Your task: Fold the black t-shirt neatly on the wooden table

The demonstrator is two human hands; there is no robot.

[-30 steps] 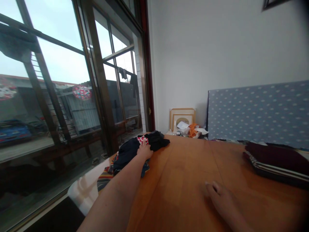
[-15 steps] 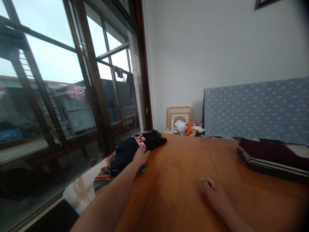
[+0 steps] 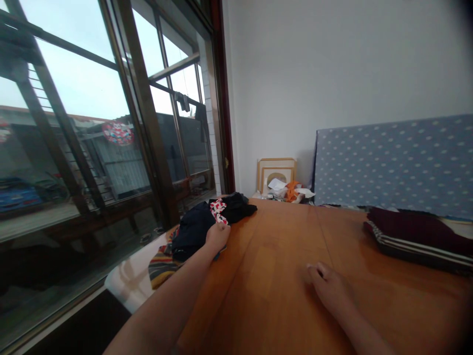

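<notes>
My left hand (image 3: pixel 218 235) is closed on the end of a red-and-white patterned cloth (image 3: pixel 218 207), at the side of a heap of clothes. The cloth stretches up from my fingers over the dark garments (image 3: pixel 194 222). Beneath them a striped multicoloured cloth (image 3: pixel 162 266) sticks out at the near side. My right hand (image 3: pixel 328 283) rests low over the wooden tabletop (image 3: pixel 273 266), its fingers curled in with nothing visible in them. The far fingertips of both hands are partly hidden.
At the right of the table lies a folded stack of dark red and striped clothes (image 3: pixel 417 236). Behind stand a blue dotted cover (image 3: pixel 391 167), picture frames (image 3: pixel 277 170) and crumpled orange and white items (image 3: pixel 291 191). A large window (image 3: pixel 111 123) runs along the left.
My left hand has drawn the patterned cloth up a little, so more of it shows above the dark clothes. The view has tilted slightly down. My right hand stays nearly in place.
</notes>
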